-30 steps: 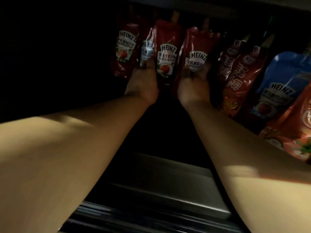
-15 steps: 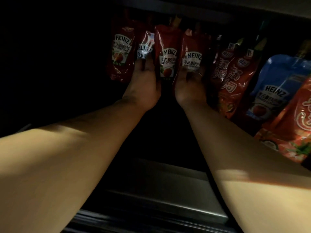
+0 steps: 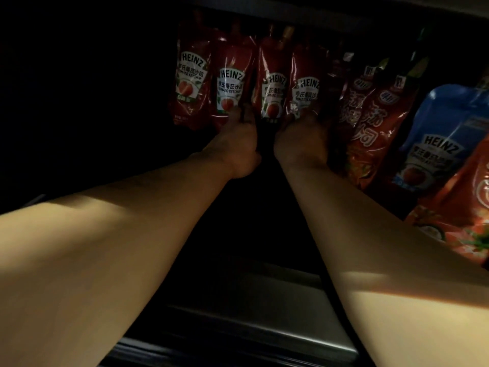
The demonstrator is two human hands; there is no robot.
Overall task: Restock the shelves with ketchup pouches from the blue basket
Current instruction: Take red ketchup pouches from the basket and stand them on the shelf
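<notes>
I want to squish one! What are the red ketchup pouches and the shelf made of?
Red pouches: probably soft, glossy plastic film; they crinkle and catch glints of light. Shelf: looks like smooth grey metal with a dull sheen, though it is too dark to be sure.

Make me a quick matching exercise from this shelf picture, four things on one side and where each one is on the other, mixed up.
Things:
1. left hand
2. blue pouch
3. leftmost ketchup pouch
4. right hand

Places:
A. far end of the red row, beside the dark gap
B. at the base of the second red pouch
C. far right, among orange packs
D. at the base of the fourth red pouch

Pairs: 1-B, 2-C, 3-A, 4-D
</notes>
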